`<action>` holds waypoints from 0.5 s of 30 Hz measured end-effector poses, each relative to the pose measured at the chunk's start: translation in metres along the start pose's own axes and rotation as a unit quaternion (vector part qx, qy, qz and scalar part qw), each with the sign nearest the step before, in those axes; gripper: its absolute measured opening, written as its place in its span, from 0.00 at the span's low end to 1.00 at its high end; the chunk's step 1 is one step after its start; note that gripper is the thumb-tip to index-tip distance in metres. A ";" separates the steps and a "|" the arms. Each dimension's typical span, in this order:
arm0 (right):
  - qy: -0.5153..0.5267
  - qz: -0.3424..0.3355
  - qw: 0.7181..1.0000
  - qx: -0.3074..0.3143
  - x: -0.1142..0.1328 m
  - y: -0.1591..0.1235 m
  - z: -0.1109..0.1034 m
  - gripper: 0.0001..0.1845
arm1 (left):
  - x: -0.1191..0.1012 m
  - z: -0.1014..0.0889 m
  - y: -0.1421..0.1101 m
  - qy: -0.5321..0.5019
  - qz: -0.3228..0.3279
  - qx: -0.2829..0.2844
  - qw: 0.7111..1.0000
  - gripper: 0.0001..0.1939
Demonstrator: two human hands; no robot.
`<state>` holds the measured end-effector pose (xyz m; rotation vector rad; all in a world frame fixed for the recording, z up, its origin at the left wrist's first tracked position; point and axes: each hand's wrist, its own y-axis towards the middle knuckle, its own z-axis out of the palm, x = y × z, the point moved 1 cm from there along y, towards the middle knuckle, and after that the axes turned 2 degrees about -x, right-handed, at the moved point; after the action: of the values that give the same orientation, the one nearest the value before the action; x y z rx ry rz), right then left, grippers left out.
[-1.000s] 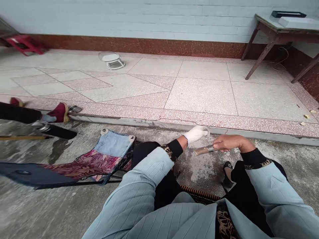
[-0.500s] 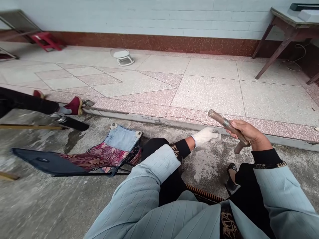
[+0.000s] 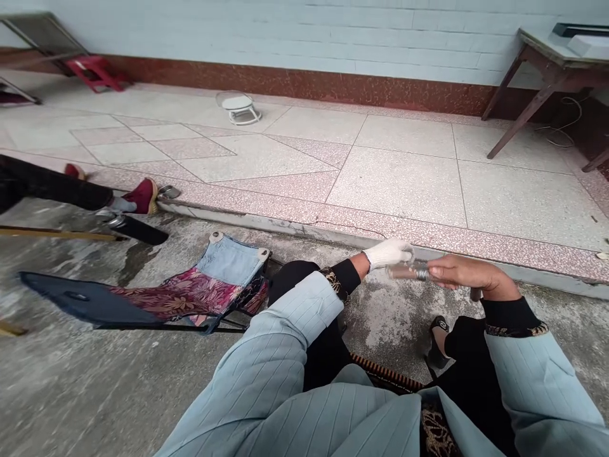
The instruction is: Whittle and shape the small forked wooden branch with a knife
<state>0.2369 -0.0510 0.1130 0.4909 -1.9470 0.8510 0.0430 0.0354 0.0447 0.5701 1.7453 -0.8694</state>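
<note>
My right hand [image 3: 459, 271] is bare and wrapped round a brown T-shaped rod with thin wire [image 3: 421, 274] wound about its middle. The rod [image 3: 402, 272] lies nearly level, blurred by motion, its free end pointing left. A stub of it shows below my wrist. My left hand [image 3: 389, 254], in a white knitted glove, is just above and left of that end, with its fingers curled. What those fingers hold, if anything, I cannot make out. Whether glove and rod touch is unclear.
A folding cloth chair [image 3: 204, 285] stands on the concrete at left, near a black bottle [image 3: 143, 230] and another person's red shoe [image 3: 143, 195]. A raised step edge [image 3: 285, 225] runs ahead. Beyond are a small white stool [image 3: 240, 108], a red stool [image 3: 98, 71] and a table [image 3: 547, 54].
My right hand has turned the rod from a raised slant to nearly level, bringing its far end down beside the glove. My left hand has risen slightly.
</note>
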 end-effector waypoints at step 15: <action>0.107 0.116 0.954 -0.255 -0.044 0.030 -0.024 0.22 | -0.004 0.015 -0.024 -0.108 -0.022 0.071 0.991 0.12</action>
<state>0.2541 -0.0131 0.0718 -0.1338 -1.9449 0.4826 0.0358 0.0092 0.0526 0.5118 1.5134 -1.0532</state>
